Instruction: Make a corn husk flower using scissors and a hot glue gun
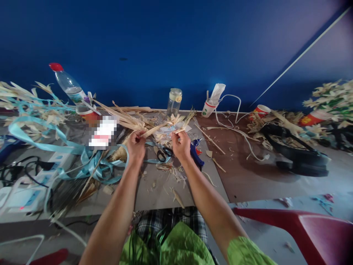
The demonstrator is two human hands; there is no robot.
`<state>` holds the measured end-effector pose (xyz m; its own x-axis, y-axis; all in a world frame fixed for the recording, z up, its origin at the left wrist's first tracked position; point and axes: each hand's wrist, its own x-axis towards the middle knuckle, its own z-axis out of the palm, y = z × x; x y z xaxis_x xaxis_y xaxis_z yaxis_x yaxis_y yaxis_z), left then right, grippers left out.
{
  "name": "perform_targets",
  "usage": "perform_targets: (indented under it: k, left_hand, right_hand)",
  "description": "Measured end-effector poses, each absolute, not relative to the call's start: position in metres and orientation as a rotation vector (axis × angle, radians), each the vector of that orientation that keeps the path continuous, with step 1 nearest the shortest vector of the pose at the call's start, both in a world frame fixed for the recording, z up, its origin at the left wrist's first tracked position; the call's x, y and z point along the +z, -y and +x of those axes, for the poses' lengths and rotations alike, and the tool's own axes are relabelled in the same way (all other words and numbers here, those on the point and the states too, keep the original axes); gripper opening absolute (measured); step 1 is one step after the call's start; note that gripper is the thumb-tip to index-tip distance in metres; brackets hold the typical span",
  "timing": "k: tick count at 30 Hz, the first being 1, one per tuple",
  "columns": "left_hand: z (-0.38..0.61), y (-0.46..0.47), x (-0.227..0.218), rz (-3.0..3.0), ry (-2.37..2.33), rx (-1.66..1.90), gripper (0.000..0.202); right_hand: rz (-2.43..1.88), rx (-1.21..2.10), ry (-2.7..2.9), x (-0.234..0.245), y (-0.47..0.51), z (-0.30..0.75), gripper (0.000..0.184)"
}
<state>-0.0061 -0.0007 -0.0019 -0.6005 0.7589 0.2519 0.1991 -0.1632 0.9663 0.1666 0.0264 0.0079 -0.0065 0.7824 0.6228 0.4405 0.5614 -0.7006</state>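
Both ends of one corn husk strip (156,130) are pinched, just above the scissors (164,152). Left hand (136,145) clenched on one end; right hand (180,144) fingertips grasp the other.

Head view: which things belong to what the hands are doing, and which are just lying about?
In hand: left hand, right hand, dried husk strip pinched between them.
Lying about: scissors, blue glue gun, glass jar, plastic bottle, blue ribbon, paper cup.
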Motion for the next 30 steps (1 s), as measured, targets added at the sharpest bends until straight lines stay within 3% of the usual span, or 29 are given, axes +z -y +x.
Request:
perform_targets:
  k: [13,30]
  left_hand:
    - [0.003,0.004,0.006,1.288,-1.558,1.421,0.023]
    - [0.001,0.004,0.019,1.112,-1.534,1.376,0.025]
  right_hand:
    - [-1.067,0.381,1.624,0.008,-0.028,0.167,0.019]
    - [-1.056,0.401,1.663,0.005,-0.027,0.167,0.018]
